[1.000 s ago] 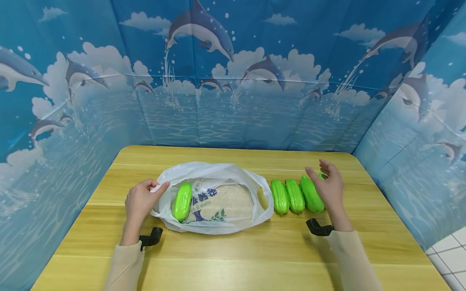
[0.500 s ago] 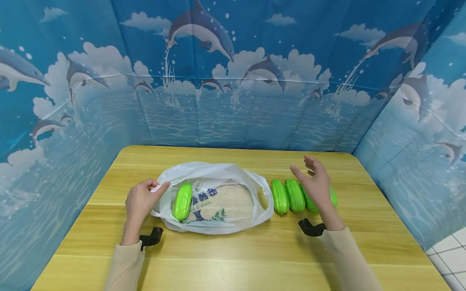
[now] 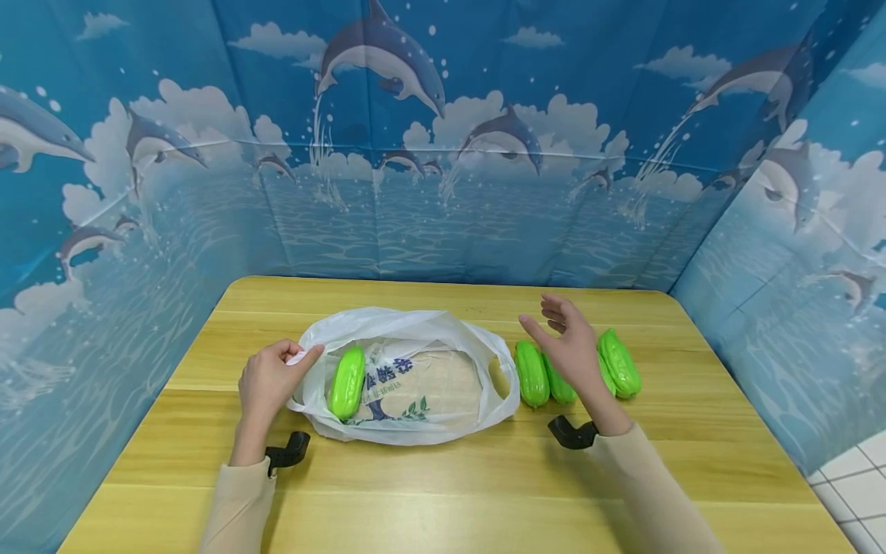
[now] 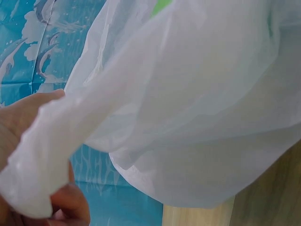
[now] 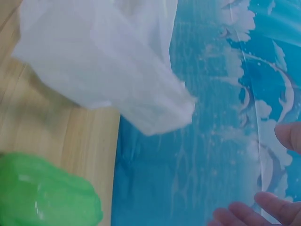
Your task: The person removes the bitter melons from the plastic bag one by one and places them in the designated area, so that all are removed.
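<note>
A white plastic carrier bag (image 3: 443,323) lies with its mouth spread open. My left hand (image 3: 271,385) pinches its left handle; in the left wrist view the gathered plastic (image 4: 70,122) runs between thumb and fingers. Inside the bag, a glossy green oblong vegetable (image 3: 347,383) rests at the left beside a tan package (image 3: 443,385) with blue print and a leaf design. My right hand (image 3: 569,342) hovers with relaxed, spread fingers and holds nothing. Beneath and around it, to the right of the bag, several similar green vegetables (image 3: 531,375) lie in a row, partly hidden by the hand.
All of this is on a yellow wood-grain table (image 3: 443,500). A blue dolphin-printed curtain (image 3: 443,215) hangs behind it and along both sides. The bag's right handle (image 5: 160,113) stands up near the row. White floor tiles (image 3: 858,481) show at the lower right.
My right hand has moved left over the green row toward the bag, uncovering the rightmost vegetable. My left hand and the bag have stayed in place.
</note>
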### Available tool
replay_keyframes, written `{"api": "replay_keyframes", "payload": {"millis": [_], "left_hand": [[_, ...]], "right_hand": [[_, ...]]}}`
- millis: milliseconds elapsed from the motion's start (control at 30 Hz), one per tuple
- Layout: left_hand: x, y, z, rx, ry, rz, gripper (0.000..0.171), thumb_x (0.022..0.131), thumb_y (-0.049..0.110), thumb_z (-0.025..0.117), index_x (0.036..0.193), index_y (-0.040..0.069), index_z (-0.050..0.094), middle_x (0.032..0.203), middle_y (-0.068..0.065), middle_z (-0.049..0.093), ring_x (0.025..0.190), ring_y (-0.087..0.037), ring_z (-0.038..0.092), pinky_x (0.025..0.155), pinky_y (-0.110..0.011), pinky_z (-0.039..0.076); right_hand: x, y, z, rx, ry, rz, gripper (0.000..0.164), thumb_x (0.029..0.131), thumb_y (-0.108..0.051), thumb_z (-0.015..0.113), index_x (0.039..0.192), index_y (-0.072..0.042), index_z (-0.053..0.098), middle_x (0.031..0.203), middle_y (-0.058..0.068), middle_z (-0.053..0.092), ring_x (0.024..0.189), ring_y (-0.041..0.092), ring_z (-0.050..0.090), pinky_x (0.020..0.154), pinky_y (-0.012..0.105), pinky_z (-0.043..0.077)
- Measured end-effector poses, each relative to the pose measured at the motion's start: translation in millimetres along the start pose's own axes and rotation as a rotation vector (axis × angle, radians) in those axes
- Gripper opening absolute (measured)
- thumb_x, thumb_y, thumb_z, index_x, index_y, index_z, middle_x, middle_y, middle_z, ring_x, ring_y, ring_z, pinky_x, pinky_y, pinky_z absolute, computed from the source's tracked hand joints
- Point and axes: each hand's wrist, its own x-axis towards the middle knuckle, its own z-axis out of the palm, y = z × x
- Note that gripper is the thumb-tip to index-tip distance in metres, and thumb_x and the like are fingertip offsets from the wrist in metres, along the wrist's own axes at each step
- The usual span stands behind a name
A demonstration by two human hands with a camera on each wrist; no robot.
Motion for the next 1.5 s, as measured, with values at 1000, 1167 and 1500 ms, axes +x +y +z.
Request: {"api": "replay_keyframes", "payload": {"millis": [1000, 1167, 1500], "left_hand": [[0.7, -0.5, 0.2, 0.010, -0.010, -0.002, 0.048, 0.081, 0.060, 0.064, 0.078, 0.012, 0.063, 0.060, -0.001, 0.049, 0.055, -0.020, 0.046, 0.048, -0.032, 0.032], [1.1, -1.3, 0.8, 0.011, -0.008, 0.002, 0.048, 0.081, 0.060, 0.064, 0.077, 0.012, 0.063, 0.060, -0.001, 0.049, 0.054, -0.020, 0.046, 0.048, -0.032, 0.032], [0.8, -1.5, 0.9, 0.012, -0.005, 0.002, 0.048, 0.081, 0.060, 0.064, 0.077, 0.012, 0.063, 0.059, -0.001, 0.050, 0.054, -0.019, 0.046, 0.048, -0.032, 0.032]], "right_hand": [[2.6, -33.1, 47.9, 0.007, -0.211, -0.084, 0.061, 0.087, -0.035, 0.070, 0.135, -0.003, 0.048, 0.130, 0.013, 0.052, 0.117, 0.030, 0.050, 0.095, 0.043, 0.041], [4.0, -35.5, 55.3, 0.003, -0.250, -0.084, 0.061, 0.087, -0.037, 0.069, 0.135, -0.005, 0.048, 0.130, 0.012, 0.052, 0.117, 0.029, 0.050, 0.095, 0.043, 0.041], [7.4, -46.5, 70.2, -0.048, -0.325, -0.078, 0.063, 0.086, -0.040, 0.069, 0.134, -0.006, 0.049, 0.130, 0.014, 0.053, 0.117, 0.028, 0.051, 0.094, 0.045, 0.041]]}}
